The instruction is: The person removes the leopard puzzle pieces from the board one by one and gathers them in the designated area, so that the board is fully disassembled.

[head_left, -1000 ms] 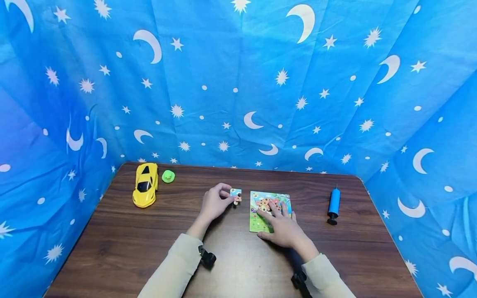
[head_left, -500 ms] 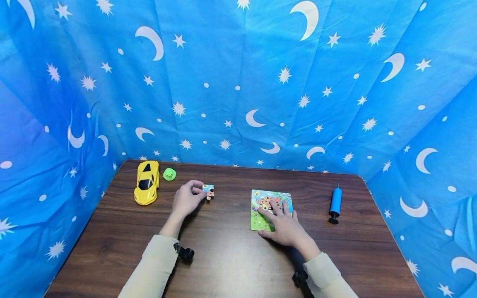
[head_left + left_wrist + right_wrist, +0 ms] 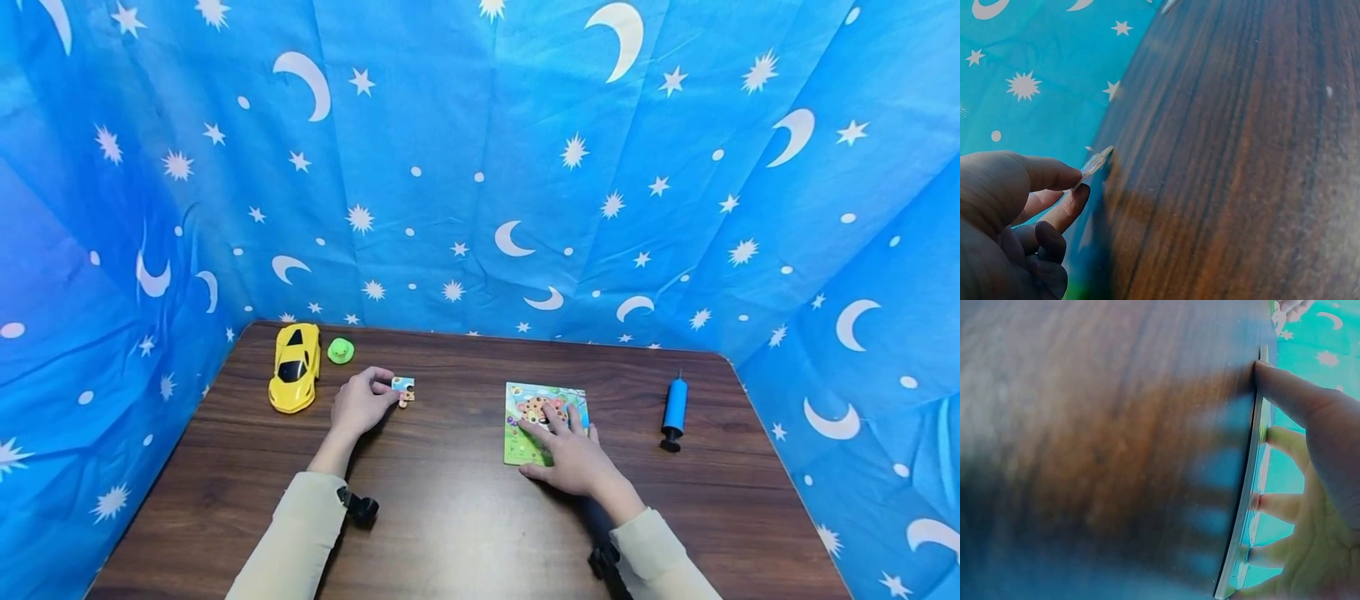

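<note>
My left hand (image 3: 362, 403) pinches a jigsaw puzzle piece (image 3: 403, 387) by its left side, between thumb and fingers. The piece shows sky blue and orange with dark spots. In the left wrist view the puzzle piece (image 3: 1097, 162) is seen nearly edge-on, close over the table. To the right, my right hand (image 3: 576, 457) rests with spread fingers on a square jigsaw puzzle (image 3: 519, 450) that pictures a spotted animal on green. Its thumb touches the near edge of the puzzle board (image 3: 1242, 506) in the right wrist view; the palm and fingers cover part of the picture.
A yellow toy car (image 3: 294, 368) stands at the back left of the wooden table (image 3: 450, 508), beside a small green toy (image 3: 341, 351). Over on the right lies a blue hand pump (image 3: 675, 408). Blue cloth (image 3: 435, 125) with moons and stars hangs behind.
My left hand has moved left with the puzzle piece, away from the puzzle, slowing in the last half second. The right hand has stayed on the puzzle.
</note>
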A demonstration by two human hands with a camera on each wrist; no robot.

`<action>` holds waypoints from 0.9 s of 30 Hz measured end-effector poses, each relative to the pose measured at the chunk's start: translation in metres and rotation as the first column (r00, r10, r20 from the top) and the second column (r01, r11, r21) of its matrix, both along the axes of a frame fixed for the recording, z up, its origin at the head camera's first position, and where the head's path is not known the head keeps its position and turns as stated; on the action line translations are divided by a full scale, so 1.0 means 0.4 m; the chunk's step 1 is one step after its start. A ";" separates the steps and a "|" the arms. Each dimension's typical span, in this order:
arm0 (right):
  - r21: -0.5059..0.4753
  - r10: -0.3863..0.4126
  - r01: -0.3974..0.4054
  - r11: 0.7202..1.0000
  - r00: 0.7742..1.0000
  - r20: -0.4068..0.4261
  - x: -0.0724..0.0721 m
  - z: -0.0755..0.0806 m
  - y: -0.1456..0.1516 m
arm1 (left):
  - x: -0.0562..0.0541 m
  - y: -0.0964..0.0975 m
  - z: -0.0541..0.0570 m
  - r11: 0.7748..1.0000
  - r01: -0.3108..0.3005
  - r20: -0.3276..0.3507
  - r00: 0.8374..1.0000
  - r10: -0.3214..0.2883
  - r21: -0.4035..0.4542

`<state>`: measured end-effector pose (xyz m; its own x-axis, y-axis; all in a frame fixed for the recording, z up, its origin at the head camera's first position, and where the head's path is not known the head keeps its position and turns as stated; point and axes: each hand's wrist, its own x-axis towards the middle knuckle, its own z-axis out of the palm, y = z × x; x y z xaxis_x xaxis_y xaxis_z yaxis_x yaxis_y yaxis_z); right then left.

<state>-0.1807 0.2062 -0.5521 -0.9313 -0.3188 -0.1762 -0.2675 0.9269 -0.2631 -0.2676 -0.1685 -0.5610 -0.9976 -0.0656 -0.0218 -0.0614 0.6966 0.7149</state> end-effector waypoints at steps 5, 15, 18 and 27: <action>0.005 -0.002 0.002 1.000 1.000 0.006 0.004 -0.001 0.000 | 0.004 0.004 -0.011 1.000 0.007 -0.007 1.000 -0.007 -0.031; -0.016 -0.011 0.012 1.000 1.000 0.010 0.009 0.001 -0.003 | 0.004 0.011 -0.019 0.999 -0.002 -0.029 1.000 0.000 -0.053; -0.013 -0.010 0.010 1.000 1.000 0.011 0.009 0.001 -0.001 | 0.005 0.015 -0.019 0.998 -0.006 -0.042 0.999 0.004 -0.057; -0.025 0.000 0.000 1.000 1.000 -0.023 0.004 0.002 0.023 | 0.017 0.057 0.022 0.999 0.026 -0.151 0.988 -0.031 -0.036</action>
